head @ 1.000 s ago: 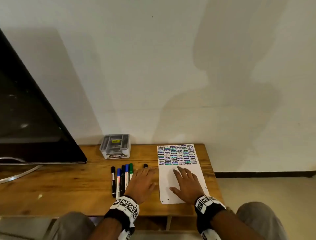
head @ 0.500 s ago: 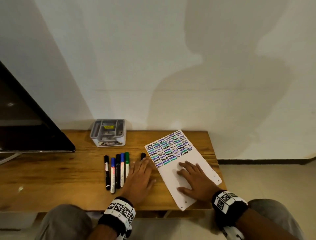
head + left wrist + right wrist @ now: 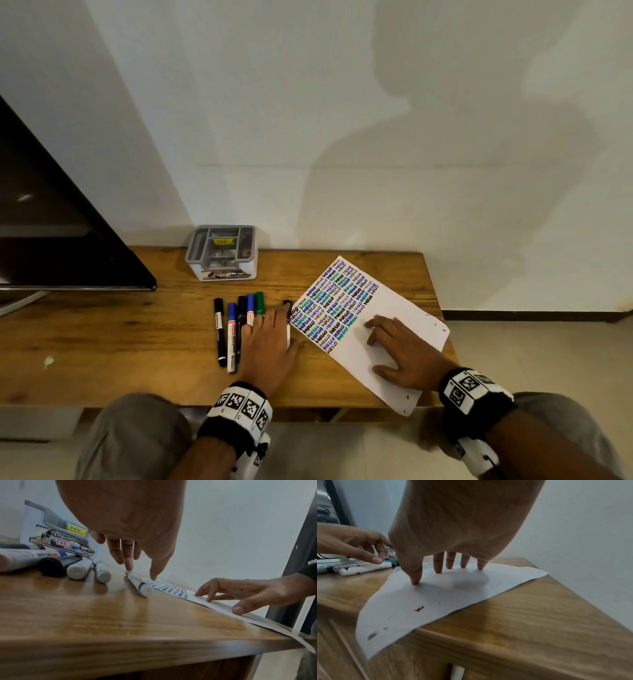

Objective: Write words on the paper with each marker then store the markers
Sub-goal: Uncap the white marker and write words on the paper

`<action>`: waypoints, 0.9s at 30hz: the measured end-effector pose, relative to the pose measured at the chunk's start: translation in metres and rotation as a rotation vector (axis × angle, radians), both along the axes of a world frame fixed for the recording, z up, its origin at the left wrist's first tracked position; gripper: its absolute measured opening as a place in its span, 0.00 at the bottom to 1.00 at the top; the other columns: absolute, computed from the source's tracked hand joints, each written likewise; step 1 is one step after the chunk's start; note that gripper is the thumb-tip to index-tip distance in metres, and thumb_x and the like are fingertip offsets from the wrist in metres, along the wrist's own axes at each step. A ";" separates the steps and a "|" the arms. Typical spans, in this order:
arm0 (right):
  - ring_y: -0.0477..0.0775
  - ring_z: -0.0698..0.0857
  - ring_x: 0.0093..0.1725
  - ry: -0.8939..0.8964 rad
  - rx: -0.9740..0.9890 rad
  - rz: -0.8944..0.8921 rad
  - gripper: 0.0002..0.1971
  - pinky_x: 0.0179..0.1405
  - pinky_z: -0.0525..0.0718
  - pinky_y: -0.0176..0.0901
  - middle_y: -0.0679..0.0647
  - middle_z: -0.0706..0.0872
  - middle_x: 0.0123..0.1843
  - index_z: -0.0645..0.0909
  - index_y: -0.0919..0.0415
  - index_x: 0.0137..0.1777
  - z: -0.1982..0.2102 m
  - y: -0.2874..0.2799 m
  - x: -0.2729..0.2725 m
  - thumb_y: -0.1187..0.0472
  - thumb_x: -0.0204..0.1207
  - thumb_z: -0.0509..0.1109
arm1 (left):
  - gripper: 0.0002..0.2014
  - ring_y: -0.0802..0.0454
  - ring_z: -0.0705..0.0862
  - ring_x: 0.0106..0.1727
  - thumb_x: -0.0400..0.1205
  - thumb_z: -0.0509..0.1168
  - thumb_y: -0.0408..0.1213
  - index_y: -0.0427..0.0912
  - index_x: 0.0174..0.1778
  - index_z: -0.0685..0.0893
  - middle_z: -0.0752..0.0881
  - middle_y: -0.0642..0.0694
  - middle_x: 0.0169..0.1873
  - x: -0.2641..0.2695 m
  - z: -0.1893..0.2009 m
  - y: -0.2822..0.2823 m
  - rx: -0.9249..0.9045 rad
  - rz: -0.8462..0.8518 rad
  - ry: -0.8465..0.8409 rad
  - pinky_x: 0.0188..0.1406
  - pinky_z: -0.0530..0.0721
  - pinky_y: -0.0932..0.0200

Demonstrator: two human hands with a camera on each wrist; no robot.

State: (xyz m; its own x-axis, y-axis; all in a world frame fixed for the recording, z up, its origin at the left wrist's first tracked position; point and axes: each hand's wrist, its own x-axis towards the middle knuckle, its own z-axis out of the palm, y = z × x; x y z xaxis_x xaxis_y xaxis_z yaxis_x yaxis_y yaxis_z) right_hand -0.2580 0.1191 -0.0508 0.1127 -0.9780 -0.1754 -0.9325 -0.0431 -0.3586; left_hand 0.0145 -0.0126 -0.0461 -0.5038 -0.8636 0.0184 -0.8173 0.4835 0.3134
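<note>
The paper (image 3: 404, 308) lies tilted on the wooden table (image 3: 102, 335), with rows of coloured "HELLO" on its upper left part. My right hand (image 3: 387, 346) presses its blank part with spread fingertips (image 3: 438, 570). A row of several markers (image 3: 233, 332), black, blue and green, lies left of the paper. Apart from the row, a black-capped marker (image 3: 139, 584) lies by the paper's edge. My left hand (image 3: 274, 335) hovers over it, one fingertip (image 3: 129, 568) touching its far end. Neither hand grips anything.
A grey and white organizer box (image 3: 222, 253) stands at the back of the table by the wall. A dark screen (image 3: 51, 222) fills the left. The paper's near corner (image 3: 406, 407) overhangs the table's front edge. My knees are below that edge.
My right hand has turned the paper counter-clockwise, so its written top now points up and left. The left hand has stayed over the lone marker. The head view has shifted.
</note>
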 end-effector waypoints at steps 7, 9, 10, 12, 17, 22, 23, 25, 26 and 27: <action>0.51 0.66 0.83 0.051 0.020 0.012 0.24 0.87 0.48 0.57 0.47 0.71 0.81 0.74 0.48 0.69 0.003 -0.006 0.001 0.35 0.79 0.60 | 0.29 0.45 0.84 0.58 0.80 0.66 0.54 0.47 0.75 0.69 0.87 0.46 0.56 0.004 -0.002 -0.002 -0.021 0.028 -0.054 0.58 0.75 0.45; 0.50 0.66 0.82 0.088 0.025 -0.008 0.21 0.87 0.43 0.60 0.46 0.71 0.80 0.74 0.48 0.70 0.006 -0.011 0.006 0.38 0.83 0.61 | 0.28 0.44 0.85 0.57 0.80 0.66 0.52 0.47 0.74 0.69 0.88 0.46 0.55 0.003 -0.001 -0.001 -0.008 0.036 -0.056 0.57 0.74 0.45; 0.49 0.65 0.83 0.103 0.020 -0.027 0.21 0.88 0.42 0.62 0.45 0.71 0.80 0.74 0.47 0.71 0.007 -0.014 0.009 0.39 0.83 0.61 | 0.28 0.44 0.85 0.57 0.80 0.67 0.51 0.47 0.74 0.70 0.88 0.46 0.54 0.003 0.001 -0.001 0.003 0.045 -0.047 0.58 0.74 0.45; 0.51 0.65 0.83 0.111 -0.029 -0.073 0.21 0.88 0.44 0.64 0.46 0.72 0.80 0.73 0.46 0.73 0.010 -0.019 0.018 0.41 0.84 0.61 | 0.30 0.43 0.85 0.58 0.79 0.69 0.49 0.47 0.75 0.70 0.89 0.47 0.53 0.002 0.007 -0.001 0.025 0.070 0.007 0.61 0.73 0.44; 0.48 0.77 0.70 -0.232 -0.171 -0.283 0.12 0.71 0.72 0.46 0.46 0.81 0.69 0.78 0.48 0.66 0.020 -0.034 0.052 0.50 0.84 0.68 | 0.36 0.54 0.85 0.52 0.78 0.72 0.48 0.53 0.80 0.64 0.87 0.57 0.42 0.000 0.015 -0.004 0.232 0.213 0.270 0.68 0.70 0.47; 0.49 0.88 0.61 -1.121 0.141 -0.617 0.13 0.51 0.83 0.32 0.48 0.90 0.61 0.85 0.54 0.64 0.047 -0.050 0.096 0.50 0.86 0.66 | 0.37 0.62 0.86 0.41 0.78 0.75 0.41 0.54 0.80 0.64 0.87 0.54 0.40 -0.012 0.028 0.007 0.422 0.208 0.610 0.49 0.87 0.58; 0.49 0.89 0.60 -1.248 0.167 -0.653 0.13 0.54 0.84 0.36 0.48 0.92 0.60 0.86 0.54 0.65 0.049 -0.052 0.103 0.50 0.87 0.65 | 0.36 0.62 0.86 0.42 0.78 0.75 0.41 0.55 0.80 0.64 0.87 0.54 0.41 -0.014 0.033 0.011 0.432 0.182 0.631 0.44 0.86 0.63; 0.51 0.91 0.58 -1.435 0.150 -0.712 0.15 0.60 0.86 0.45 0.52 0.93 0.57 0.86 0.58 0.65 0.048 -0.054 0.110 0.53 0.88 0.65 | 0.36 0.62 0.87 0.42 0.79 0.75 0.43 0.60 0.78 0.62 0.87 0.54 0.42 -0.017 0.038 0.019 0.430 0.106 0.627 0.40 0.85 0.66; 0.52 0.91 0.55 -1.498 0.122 -0.735 0.16 0.59 0.87 0.47 0.55 0.92 0.54 0.86 0.62 0.66 0.047 -0.055 0.112 0.54 0.88 0.64 | 0.35 0.62 0.87 0.42 0.79 0.74 0.44 0.63 0.77 0.62 0.87 0.55 0.43 -0.016 0.039 0.022 0.435 0.062 0.612 0.40 0.86 0.65; 0.53 0.90 0.50 -1.544 0.095 -0.744 0.17 0.55 0.87 0.47 0.57 0.90 0.49 0.85 0.65 0.66 0.046 -0.056 0.111 0.55 0.87 0.64 | 0.34 0.62 0.87 0.43 0.80 0.74 0.44 0.65 0.76 0.62 0.87 0.55 0.43 -0.014 0.040 0.024 0.449 0.014 0.601 0.41 0.86 0.64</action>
